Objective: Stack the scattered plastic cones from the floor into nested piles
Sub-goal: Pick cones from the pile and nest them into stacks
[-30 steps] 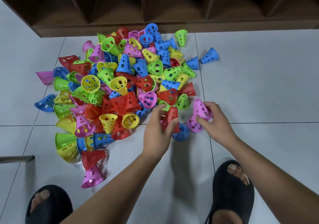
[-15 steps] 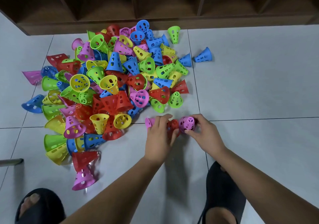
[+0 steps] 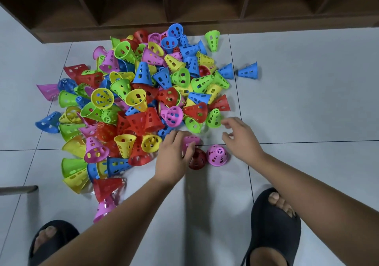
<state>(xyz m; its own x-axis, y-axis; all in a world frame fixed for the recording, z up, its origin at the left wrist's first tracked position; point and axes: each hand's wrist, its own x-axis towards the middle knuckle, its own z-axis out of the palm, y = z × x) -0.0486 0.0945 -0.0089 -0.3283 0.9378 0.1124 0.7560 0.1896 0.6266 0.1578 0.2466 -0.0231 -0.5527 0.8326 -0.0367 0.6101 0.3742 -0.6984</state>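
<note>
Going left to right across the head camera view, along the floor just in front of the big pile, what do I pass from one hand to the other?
left hand with its gripped pink cone → dark red cone → upright pink cone → right hand, holding nothing.

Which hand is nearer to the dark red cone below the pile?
Left. The left hand is directly beside the dark red cone; the right hand is beyond the upright pink cone.
</note>
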